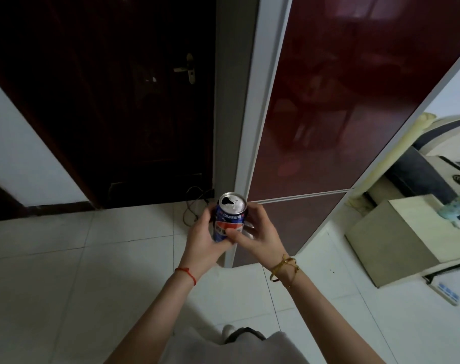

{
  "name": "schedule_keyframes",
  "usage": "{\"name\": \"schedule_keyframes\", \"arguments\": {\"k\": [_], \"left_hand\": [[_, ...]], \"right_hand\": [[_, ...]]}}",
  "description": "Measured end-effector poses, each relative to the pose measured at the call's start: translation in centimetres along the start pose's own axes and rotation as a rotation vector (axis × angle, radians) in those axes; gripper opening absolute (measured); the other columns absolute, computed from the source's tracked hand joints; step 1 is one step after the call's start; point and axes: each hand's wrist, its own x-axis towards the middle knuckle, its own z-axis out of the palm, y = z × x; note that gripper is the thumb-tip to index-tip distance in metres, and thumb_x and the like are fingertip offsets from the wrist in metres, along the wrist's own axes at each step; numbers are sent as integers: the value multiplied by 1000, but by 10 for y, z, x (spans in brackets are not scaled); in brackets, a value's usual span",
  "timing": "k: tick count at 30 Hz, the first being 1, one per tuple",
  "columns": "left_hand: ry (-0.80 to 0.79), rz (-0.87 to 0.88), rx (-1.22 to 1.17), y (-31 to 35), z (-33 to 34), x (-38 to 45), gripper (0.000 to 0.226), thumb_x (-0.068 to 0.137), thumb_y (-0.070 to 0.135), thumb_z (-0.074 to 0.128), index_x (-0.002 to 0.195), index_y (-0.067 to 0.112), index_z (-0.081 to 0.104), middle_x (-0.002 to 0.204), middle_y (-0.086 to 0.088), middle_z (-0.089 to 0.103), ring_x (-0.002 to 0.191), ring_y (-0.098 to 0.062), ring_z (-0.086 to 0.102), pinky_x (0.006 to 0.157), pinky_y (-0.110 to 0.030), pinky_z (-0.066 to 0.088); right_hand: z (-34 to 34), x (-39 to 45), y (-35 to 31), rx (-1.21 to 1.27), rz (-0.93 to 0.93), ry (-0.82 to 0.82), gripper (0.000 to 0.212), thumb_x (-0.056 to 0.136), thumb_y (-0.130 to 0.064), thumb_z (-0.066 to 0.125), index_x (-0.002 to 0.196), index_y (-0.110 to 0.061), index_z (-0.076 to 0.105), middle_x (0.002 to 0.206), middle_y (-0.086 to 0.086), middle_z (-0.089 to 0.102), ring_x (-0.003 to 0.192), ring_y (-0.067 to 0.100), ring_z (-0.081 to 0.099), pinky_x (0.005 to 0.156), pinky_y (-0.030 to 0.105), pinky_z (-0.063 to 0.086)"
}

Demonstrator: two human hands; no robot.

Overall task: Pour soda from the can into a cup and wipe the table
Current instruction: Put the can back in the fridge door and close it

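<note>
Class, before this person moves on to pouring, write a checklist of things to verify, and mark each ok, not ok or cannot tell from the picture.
1. Can opened: ok, the mouth hole shows dark in the lid.
2. Can upright, nothing spilling: ok.
3. Firm hold: ok, left hand and right hand both wrap it.
4. Cup within reach: not ok, none in view.
5. Table and cloth ready: not ok, only floor and fridge ahead.
6. Soda left inside: cannot tell.
</note>
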Motion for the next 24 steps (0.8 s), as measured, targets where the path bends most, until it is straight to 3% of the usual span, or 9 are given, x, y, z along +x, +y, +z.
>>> {"name": "schedule_keyframes", "arguments": {"k": [4,6,10,15,19,24], "left_hand": [[86,-7,-18,4,-11,23,71,68,22,88,128,26,51,116,17,63,106,9,59,83,-4,45],[121,-16,-15,4,-16,35,72,67,23,88,129,23,51,117,15,63,107,5,60,84,-4,45],[180,-28,-39,6,-25,56,76,66,22,89,131,22,51,116,16,64,105,7,61,85,-6,47],[207,-42,-83,7,-32,74,77,67,15,88,133,18,51,120,10,64,107,6,61,86,-7,48],[212,-45,-97,9,-35,82,77,67,14,88,134,18,51,123,7,64,111,-4,62,93,-19,50],[198,-51,-95,12,-35,84,76,67,13,88,132,19,52,121,9,65,110,-3,63,91,-17,51]], "right_hand": [[-13,42,-11,-221,-97,28,59,85,-59,55,131,-23,49,132,-8,56,122,10,55,104,40,45],[-23,72,-17,-426,-246,90,50,94,-48,46,131,-15,52,136,-1,53,129,13,47,109,40,39],[-35,135,-26,-935,-506,131,44,93,-24,50,134,-9,49,147,6,42,146,30,23,119,50,19],[-34,192,-48,-1431,-650,205,46,84,-12,49,129,-3,54,145,11,45,148,34,16,116,60,16],[-40,215,-49,-1659,-685,202,41,85,-8,49,122,5,59,145,15,45,148,34,14,115,64,14],[-40,212,-52,-1925,-550,156,51,90,-24,50,136,-3,49,155,13,32,150,32,-2,118,60,3]]}}
